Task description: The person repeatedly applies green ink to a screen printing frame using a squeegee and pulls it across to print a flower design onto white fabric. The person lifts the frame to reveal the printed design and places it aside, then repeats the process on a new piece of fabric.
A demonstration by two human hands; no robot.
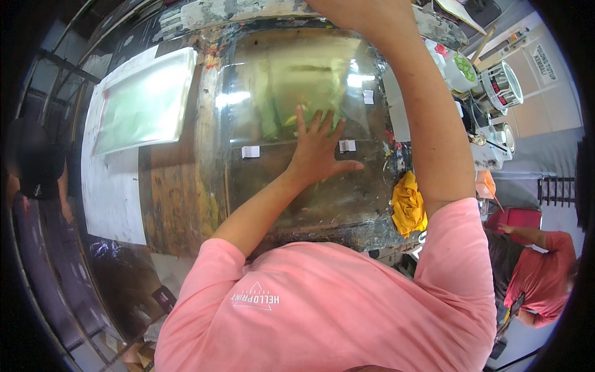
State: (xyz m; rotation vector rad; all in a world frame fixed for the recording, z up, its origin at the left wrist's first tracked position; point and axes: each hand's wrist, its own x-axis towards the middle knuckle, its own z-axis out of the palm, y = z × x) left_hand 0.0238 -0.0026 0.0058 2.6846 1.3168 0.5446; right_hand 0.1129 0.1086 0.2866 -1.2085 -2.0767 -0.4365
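Observation:
My left hand (317, 146) lies flat, fingers spread, on a clear plastic sheet (248, 121) with a glossy, reflecting surface. The sheet rests on a dark, glassy work surface (297, 208). Small white tabs sit by its edges: a left tab (250, 151), a right tab (347, 146) and an upper tab (368, 97). My right arm reaches far forward past the sheet's right side. Only the wrist end of my right hand (362, 12) shows at the top edge; its fingers are cut off from view.
To the left, a stack of clear sheets (145, 102) lies on white paper (114, 204). A yellow cloth (409, 204) sits at the table's right edge. Cans and tubs, including a white can (499, 87), stand on the right. One person (542, 266) is at the right, another (37, 161) far left.

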